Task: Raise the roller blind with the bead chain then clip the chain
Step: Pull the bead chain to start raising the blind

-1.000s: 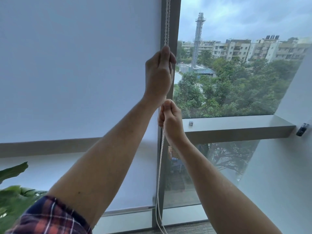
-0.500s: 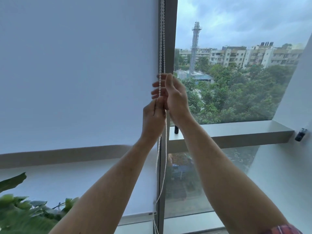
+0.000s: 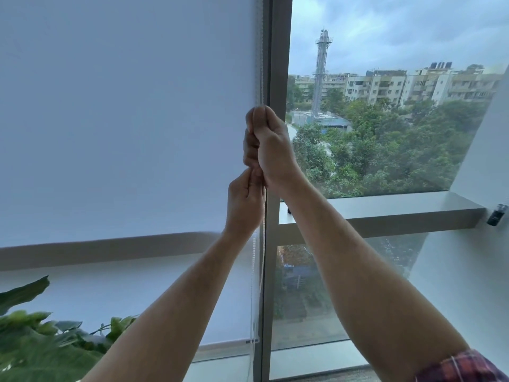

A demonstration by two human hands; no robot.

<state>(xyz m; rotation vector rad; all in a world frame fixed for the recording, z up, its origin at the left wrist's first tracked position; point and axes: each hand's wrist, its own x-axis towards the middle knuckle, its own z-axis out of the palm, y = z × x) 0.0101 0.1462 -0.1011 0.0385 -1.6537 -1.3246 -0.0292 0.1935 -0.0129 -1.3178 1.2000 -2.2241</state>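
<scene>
Overhead, two hands [image 3: 268,150] [image 3: 245,202], one bead chain [image 3: 263,244].

You get one view only, the head camera, worn on your head and facing forward at a window, level or tilted slightly down. It sits close: both forearms reach up from the bottom edge, and the left hand [image 3: 243,202] and right hand [image 3: 271,146] meet near frame centre at the window frame [image 3: 279,64]. Wide-angle lens, so the edges bend. The roller blind [image 3: 124,119] fills the left half and open glass the right. No second view shares any part of this.
</scene>
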